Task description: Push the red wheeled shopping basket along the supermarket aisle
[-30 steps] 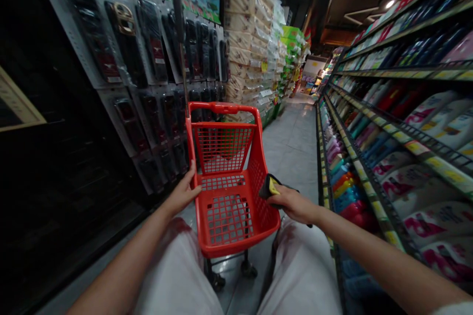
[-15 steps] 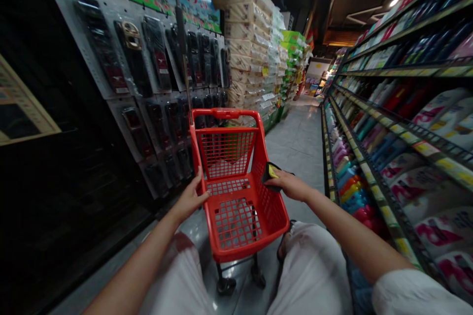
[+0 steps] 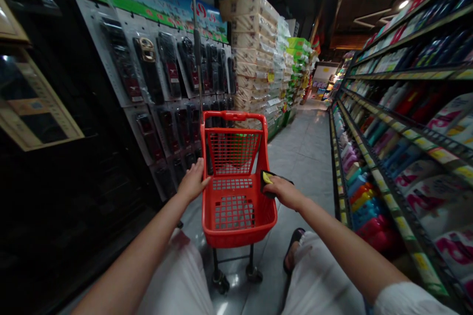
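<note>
Red shopping cart (image 3: 236, 193) on the shiny gray floor (image 3: 303, 142), in front of two legs in white pants (image 3: 321, 270). Bar handle (image 3: 235, 116) at the far end, wheels (image 3: 220, 281) below. On one side of the basket, left hand (image 3: 192, 182), holding the edge, with thumb over the rim and fingers along the outside. On the other side, right hand (image 3: 286, 192), closed on a dark cloth (image 3: 264, 188) with a bright yellow bit, up against the basket wall. Both hands well apart, with the basket in between. Near the right foot, a dark sandal (image 3: 293, 247). Behind the cart, a thin pole (image 3: 197, 49), standing up. Off to the left, belts in clear packs (image 3: 150, 69) under a blue and green sign (image 3: 162, 5). Farther back, a tall pile of tan packs (image 3: 251, 54). To the right, long shelves (image 3: 410, 133) full of bottles (image 3: 424, 194).
</note>
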Motion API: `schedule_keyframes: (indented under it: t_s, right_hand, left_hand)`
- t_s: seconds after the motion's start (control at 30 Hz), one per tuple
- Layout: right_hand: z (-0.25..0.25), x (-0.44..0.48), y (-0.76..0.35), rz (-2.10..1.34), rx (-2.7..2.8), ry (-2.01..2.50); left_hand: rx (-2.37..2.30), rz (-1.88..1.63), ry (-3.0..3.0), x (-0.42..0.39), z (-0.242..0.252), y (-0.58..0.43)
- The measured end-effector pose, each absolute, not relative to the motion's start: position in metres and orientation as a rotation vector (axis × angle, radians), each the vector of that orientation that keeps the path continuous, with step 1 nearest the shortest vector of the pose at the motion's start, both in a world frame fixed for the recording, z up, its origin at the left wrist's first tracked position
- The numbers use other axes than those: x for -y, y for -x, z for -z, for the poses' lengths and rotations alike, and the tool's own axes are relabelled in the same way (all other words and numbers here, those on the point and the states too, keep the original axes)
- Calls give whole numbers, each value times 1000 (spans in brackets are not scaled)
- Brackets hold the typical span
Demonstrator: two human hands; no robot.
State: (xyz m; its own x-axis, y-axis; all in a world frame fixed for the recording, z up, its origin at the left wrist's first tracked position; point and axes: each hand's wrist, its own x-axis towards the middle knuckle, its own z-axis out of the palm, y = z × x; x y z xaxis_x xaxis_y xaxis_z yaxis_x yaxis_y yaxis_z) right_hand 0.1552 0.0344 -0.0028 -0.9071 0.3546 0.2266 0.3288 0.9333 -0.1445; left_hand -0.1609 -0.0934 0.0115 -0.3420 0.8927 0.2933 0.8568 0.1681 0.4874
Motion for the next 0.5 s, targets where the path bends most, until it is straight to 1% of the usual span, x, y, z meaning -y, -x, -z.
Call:
schedule_keyframes:
  t_s: [0.07,0.13,0.2,0.27,0.37,0.5]
  right_hand:
    - [2,-22,-147,-92,2864,482]
    - [0,-9,-140,-32,2897,445]
    - [-4,2,-134,21,2931,366]
    - [-9,5,-129,28,2971,210]
    - [-20,-14,-117,-27,3008,26]
    - [-32,-64,-96,-48,2991,192]
  left_hand:
    - [-2535,-751,-1854,113,-30,124]
    - [-2387,-533,-1922,137,-37,74]
    - [-2255,-348,-1913,160,-32,24]
    - [-2203,-183,-1954,178,-16,-14]
    - [-2238,-60,-1979,188,12,-39]
    - [-2220,-95,-2203,183,37,-31]
